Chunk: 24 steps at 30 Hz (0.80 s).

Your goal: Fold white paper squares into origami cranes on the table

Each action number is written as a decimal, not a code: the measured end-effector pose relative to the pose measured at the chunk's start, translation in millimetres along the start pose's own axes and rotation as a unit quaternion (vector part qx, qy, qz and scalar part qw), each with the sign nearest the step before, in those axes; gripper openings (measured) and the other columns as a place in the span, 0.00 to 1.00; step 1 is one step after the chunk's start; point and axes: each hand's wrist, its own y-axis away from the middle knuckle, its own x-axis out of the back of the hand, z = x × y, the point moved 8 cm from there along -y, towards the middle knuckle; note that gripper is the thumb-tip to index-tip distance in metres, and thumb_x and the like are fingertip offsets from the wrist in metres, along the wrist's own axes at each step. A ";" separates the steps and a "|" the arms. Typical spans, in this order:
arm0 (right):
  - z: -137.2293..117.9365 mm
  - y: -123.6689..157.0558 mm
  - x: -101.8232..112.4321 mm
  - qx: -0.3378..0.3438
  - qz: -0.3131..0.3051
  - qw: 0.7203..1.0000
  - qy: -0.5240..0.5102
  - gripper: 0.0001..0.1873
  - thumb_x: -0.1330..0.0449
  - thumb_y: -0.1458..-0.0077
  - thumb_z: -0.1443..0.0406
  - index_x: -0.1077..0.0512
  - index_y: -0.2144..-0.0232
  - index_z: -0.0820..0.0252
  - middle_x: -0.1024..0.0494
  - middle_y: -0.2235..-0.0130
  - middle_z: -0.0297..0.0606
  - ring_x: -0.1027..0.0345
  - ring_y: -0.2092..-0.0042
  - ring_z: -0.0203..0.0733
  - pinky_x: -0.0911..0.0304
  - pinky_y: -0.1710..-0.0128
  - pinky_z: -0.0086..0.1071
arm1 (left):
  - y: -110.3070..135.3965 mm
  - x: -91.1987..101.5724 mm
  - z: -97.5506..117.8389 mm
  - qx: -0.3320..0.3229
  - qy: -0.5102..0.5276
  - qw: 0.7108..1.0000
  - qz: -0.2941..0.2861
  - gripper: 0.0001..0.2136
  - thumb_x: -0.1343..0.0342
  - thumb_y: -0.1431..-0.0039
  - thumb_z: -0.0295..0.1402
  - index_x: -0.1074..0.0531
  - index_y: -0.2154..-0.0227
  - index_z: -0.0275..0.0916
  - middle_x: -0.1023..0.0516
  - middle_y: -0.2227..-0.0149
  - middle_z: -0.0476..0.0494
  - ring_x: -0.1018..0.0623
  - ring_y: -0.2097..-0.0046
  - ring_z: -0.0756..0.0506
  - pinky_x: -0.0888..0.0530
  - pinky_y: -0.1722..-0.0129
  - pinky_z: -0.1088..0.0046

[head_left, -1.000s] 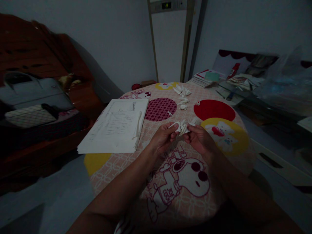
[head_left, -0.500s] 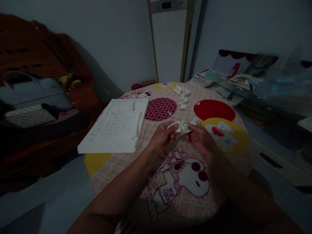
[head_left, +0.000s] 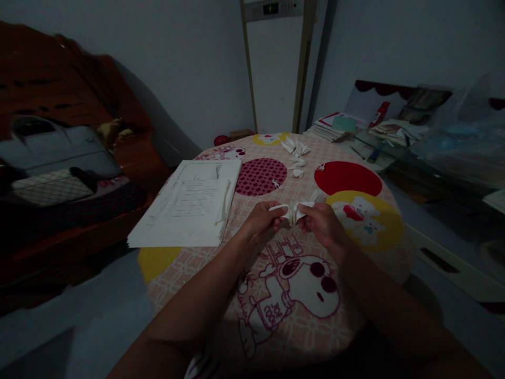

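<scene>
Between my two hands is a small piece of folded white paper (head_left: pixel 292 213), held just above the tablecloth. My left hand (head_left: pixel 263 220) pinches its left end between thumb and fingers. At the other end, my right hand (head_left: pixel 320 220) grips it with the thumb on top. The paper's middle is narrow and creased, with flaps spreading toward each hand. Beyond the hands lie several folded white paper pieces (head_left: pixel 295 148) on the table. A tiny white scrap (head_left: pixel 275 183) rests on the purple checked circle, and another scrap (head_left: pixel 320 167) on the red circle.
A stack of printed sheets (head_left: pixel 197 202) lies on the left of the round table with its patterned tablecloth (head_left: pixel 315 337). On the right, a glass shelf (head_left: pixel 381 158) bears papers, a red bottle (head_left: pixel 379 113) and plastic bags. Bags (head_left: pixel 67 152) sit on a wooden seat at left.
The paper's flaps have been drawn down flatter to each side, leaving a narrower middle. Both hands keep their hold in nearly the same place.
</scene>
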 end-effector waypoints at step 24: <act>28.5 -1.7 6.1 -0.082 0.000 0.996 0.037 0.07 0.36 0.51 0.66 0.27 0.78 0.61 0.26 0.81 0.35 0.39 0.84 0.33 0.46 0.86 0.27 | -11.5 5.5 -27.4 0.053 0.030 0.997 -0.056 0.15 0.31 0.50 0.33 0.33 0.80 0.34 0.36 0.87 0.53 0.38 0.84 0.58 0.49 0.83 0.83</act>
